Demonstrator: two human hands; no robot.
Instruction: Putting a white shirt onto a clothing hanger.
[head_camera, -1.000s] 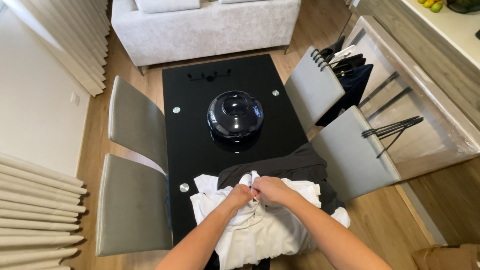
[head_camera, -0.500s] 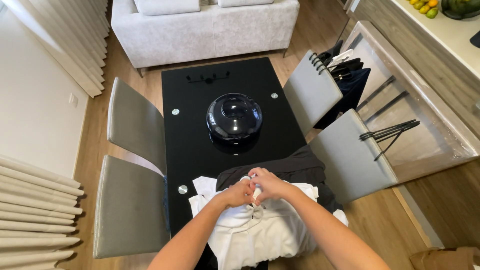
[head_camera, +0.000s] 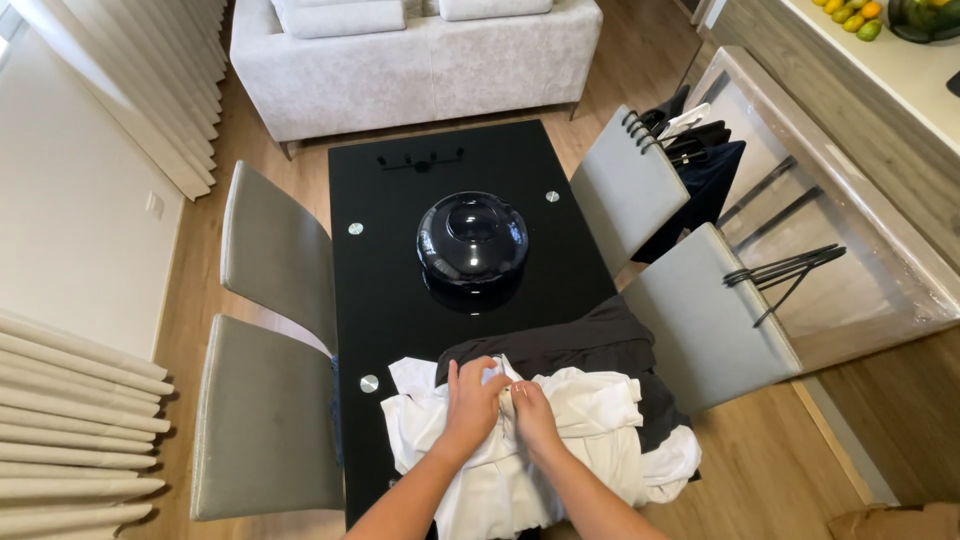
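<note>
A white shirt lies bunched at the near end of the black glass table, on top of a dark grey garment. My left hand and my right hand sit side by side on the shirt's middle, near its collar, each pinching the white fabric. What lies between the fingertips is hidden by the fingers. Both forearms reach in from the bottom edge.
A round black glossy bowl stands mid-table. Grey chairs flank the table; the right ones carry black hangers and hung clothes. A pale sofa is beyond, a counter with fruit top right.
Both hands have shifted slightly left and nearer on the shirt, and now lie side by side rather than overlapped. The shirt's right side has bunched up more.
</note>
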